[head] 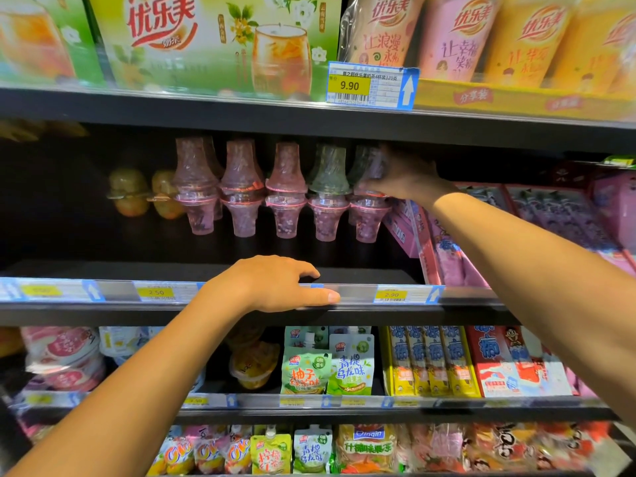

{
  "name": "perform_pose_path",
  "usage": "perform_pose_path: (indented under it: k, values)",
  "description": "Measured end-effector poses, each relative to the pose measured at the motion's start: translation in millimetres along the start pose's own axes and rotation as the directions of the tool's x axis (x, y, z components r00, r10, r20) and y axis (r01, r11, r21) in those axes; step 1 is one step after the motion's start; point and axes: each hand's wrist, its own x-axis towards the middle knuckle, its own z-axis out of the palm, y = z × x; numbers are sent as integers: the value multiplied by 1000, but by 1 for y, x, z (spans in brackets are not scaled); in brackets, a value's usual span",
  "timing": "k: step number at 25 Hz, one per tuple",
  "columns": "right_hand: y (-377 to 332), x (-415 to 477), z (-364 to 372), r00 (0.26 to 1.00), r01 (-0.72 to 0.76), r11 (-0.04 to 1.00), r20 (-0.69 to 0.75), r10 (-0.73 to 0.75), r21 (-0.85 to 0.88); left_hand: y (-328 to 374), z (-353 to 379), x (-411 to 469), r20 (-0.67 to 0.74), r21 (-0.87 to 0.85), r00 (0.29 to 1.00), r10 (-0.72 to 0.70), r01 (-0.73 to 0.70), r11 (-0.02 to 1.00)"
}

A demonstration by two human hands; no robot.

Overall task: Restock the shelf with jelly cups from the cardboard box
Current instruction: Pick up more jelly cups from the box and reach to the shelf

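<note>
Cup [373,168] gripped in right hand [409,177], fingers curled: seat it square on lower cup [367,218]; left hand [275,287] rests, fingers relaxed, on shelf [464,306].

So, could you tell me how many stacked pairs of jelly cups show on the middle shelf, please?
5 pairs, left to right: first, second, third, fourth, and the fifth, gripped by the right hand. More may hide behind.

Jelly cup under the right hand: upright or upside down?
Upside down: the jelly cup gripped by the right hand has its narrow base up, wide rim down.
</note>
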Motion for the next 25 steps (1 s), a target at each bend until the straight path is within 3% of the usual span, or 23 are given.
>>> perform_pose_path:
  k: [3,7,16,25]
  values:
    - [2,-5,2,999,15,998,47,-12,-53,0,0,0,2,2,1000,4,-4,1000]
    - [4,-7,7,998,26,985,-47,-35,-172,0,0,-1,-3,9,1000,4,-4,1000]
    - [10,-19,2,1000,-30,983,-6,29,-182,1,-2,-1,-12,21,1000,-1,1,1000]
    - [-1,-13,-2,988,-28,999,-150,30,14,0,-1,-3,-13,35,1000,1,-1,999]
